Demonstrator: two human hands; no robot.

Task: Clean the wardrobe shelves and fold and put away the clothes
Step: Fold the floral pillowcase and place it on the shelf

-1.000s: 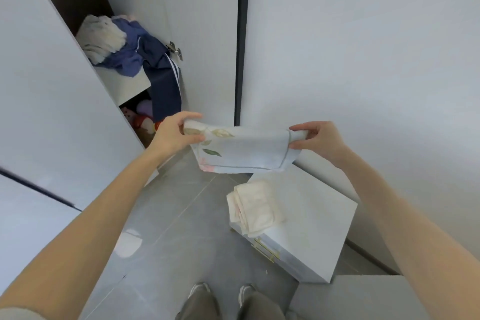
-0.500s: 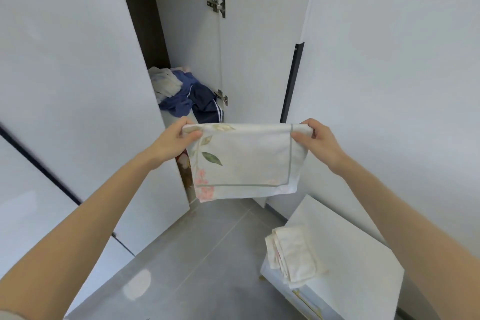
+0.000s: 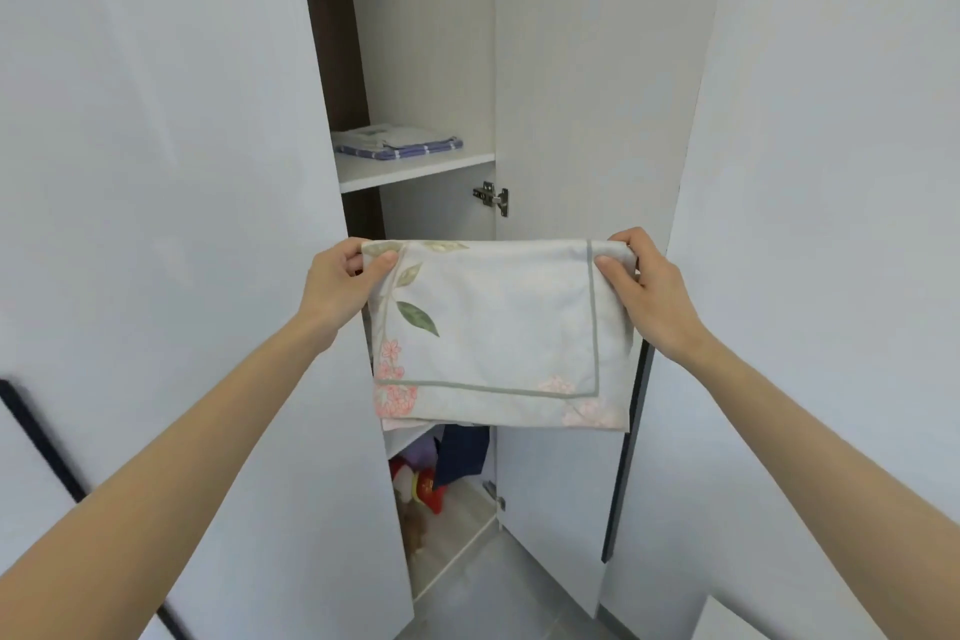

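A folded pale blue cloth with green leaves and pink flowers hangs in front of the open wardrobe. My left hand pinches its top left corner and my right hand pinches its top right corner. Behind it is a white wardrobe shelf with a folded blue striped cloth lying on it. The cloth hides the shelf below; a dark blue garment hangs out under its lower edge.
The wardrobe's open door stands at the right of the opening, a closed white door at the left. Red and purple soft things lie at the wardrobe bottom. Grey floor lies below.
Both hands have lifted the folded cloth up in front of the wardrobe opening. My view has tilted upward, so the white box with the cream cloth has left the frame.
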